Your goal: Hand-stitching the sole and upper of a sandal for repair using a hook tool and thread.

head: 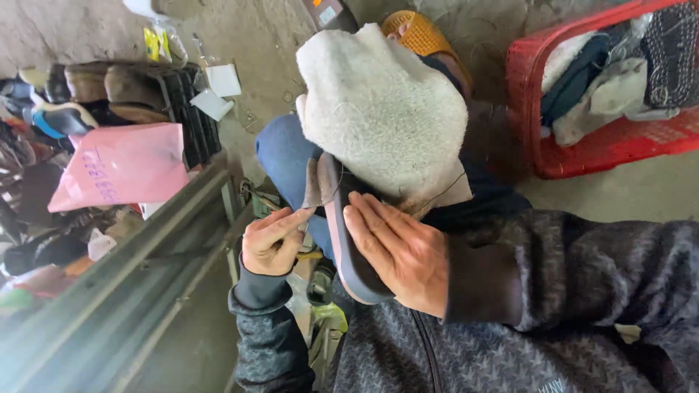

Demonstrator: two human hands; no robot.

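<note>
My right hand (397, 251) lies flat against a shoe with a dark upper and a pink sole edge (342, 240), holding it on my lap. A thick cream felt lining (378, 109) sticks up out of the shoe. My left hand (271, 240) pinches the thin grey flap of material (312, 185) at the shoe's edge between thumb and fingers. My blue-trousered knee (284, 156) is just behind the shoe.
A red plastic basket (531, 109) with cloth pieces stands at the right. A pink bag (124, 167) and several shoes (95, 91) lie at the left. A grey metal beam (124, 284) runs diagonally by my left arm. An orange sandal (426, 36) rests on the concrete floor.
</note>
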